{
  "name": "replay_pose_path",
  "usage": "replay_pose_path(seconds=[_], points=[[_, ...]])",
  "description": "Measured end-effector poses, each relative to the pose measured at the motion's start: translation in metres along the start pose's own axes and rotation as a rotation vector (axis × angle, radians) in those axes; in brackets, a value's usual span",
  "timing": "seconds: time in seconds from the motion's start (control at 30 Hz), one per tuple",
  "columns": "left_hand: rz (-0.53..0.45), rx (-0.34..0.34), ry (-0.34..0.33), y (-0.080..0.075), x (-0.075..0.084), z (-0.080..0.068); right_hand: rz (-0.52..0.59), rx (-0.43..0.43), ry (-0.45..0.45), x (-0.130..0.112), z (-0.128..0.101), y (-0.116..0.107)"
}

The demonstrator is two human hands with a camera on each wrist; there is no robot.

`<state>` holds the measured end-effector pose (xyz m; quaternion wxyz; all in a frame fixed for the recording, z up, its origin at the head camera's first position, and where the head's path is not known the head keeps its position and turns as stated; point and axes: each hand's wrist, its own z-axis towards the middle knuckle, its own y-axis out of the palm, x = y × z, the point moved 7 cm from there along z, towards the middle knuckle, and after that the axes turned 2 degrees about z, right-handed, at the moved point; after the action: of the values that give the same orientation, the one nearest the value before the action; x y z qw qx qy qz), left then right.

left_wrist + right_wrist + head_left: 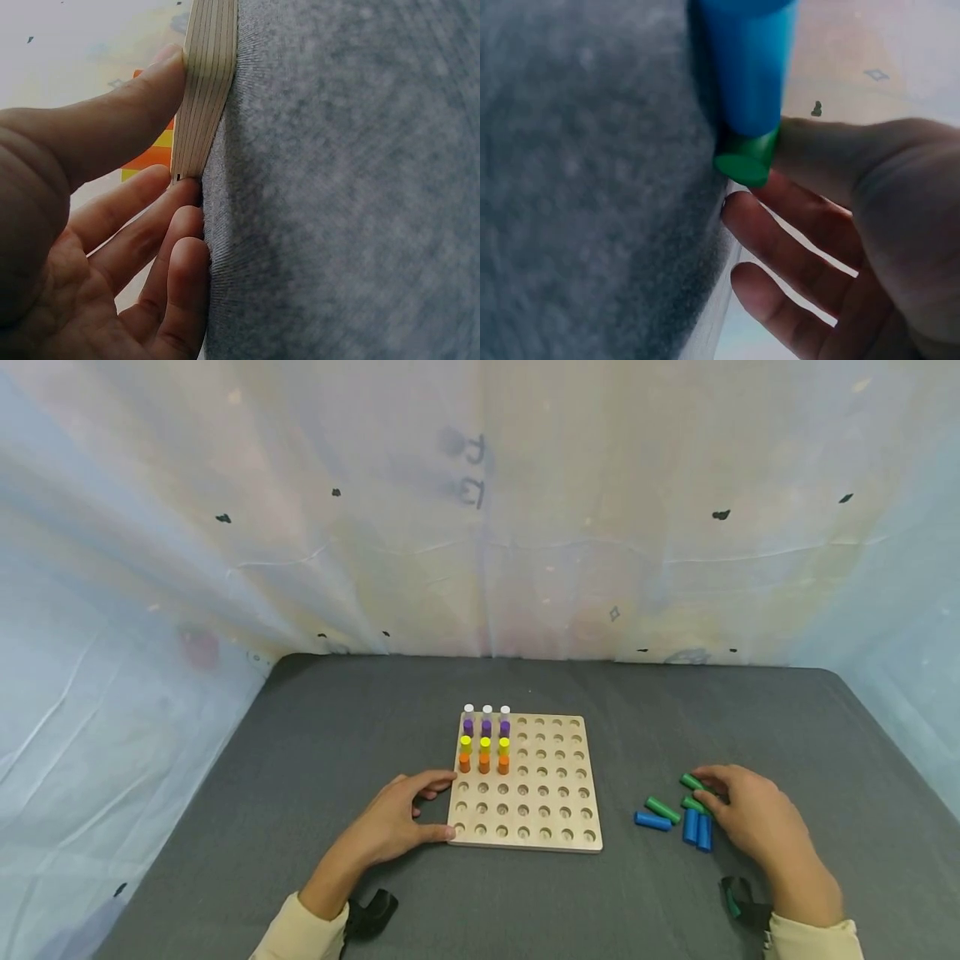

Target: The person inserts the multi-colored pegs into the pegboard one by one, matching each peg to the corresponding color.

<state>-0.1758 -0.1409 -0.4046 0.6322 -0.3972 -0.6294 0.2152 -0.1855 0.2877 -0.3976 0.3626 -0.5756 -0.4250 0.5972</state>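
A wooden peg board (pixel 532 827) lies on the grey cloth, with rows of white pegs (pixel 487 711), purple pegs (pixel 486 727), yellow pegs (pixel 484 745) and orange pegs (pixel 483 764) in its left columns. My left hand (pixel 397 818) rests against the board's left edge, thumb near the front corner. In the left wrist view, thumb and fingertips touch the board's side (pixel 206 82). On the right, my right hand (pixel 757 810) pinches a green peg (pixel 691 782) at the far side of the loose pile; the contact is partly hidden. A blue peg (pixel 750 67) and another green peg (pixel 744 161) lie before the thumb.
More loose pegs lie between board and right hand: a green peg (pixel 663 810), a blue peg (pixel 652 821) and two blue pegs standing side by side (pixel 697 831). Pale hanging sheets (pixel 555 568) close off the back and sides of the grey table (pixel 360 710).
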Motion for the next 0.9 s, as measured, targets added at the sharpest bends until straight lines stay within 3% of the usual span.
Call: replay_pose_path(seconds=[0.73, 0.9], points=[[0.012, 0.009, 0.0, -0.0004, 0.0001, 0.0004, -0.049, 0.042, 0.009, -0.0046, 0.0005, 0.0015], [0.009, 0.008, 0.001, -0.0004, 0.0, -0.0001, -0.037, 0.118, 0.006, -0.006, -0.0017, -0.0019]])
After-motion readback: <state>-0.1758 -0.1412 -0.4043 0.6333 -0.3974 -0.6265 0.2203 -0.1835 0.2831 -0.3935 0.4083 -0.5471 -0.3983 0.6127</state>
